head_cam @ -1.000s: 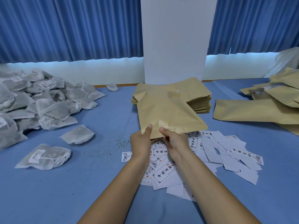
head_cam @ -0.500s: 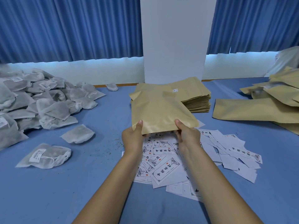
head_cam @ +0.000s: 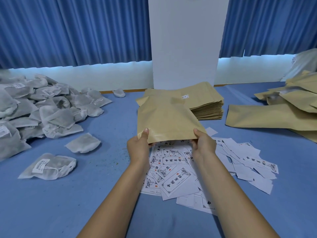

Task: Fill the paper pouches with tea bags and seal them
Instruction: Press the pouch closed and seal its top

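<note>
I hold a flat brown paper pouch (head_cam: pixel 167 121) above the blue table, near edge towards me. My left hand (head_cam: pixel 139 146) pinches its near left corner, thumb on top. My right hand (head_cam: pixel 204 145) pinches the near right corner the same way. Behind the pouch lies a stack of empty brown pouches (head_cam: pixel 208 103). A big heap of white tea bags (head_cam: pixel 34 107) covers the left side of the table, with two loose tea bags (head_cam: pixel 83 143) (head_cam: pixel 49 166) nearer to me.
Printed white paper labels (head_cam: pixel 175 170) lie scattered under and right of my hands. More brown pouches (head_cam: pixel 277 114) are piled at the right. A white pillar (head_cam: pixel 185 40) and blue curtains stand behind the table (head_cam: pixel 51 203).
My hands have slid apart along the pouch's near edge to its two corners. The pouch has turned from skewed to square and moved slightly left.
</note>
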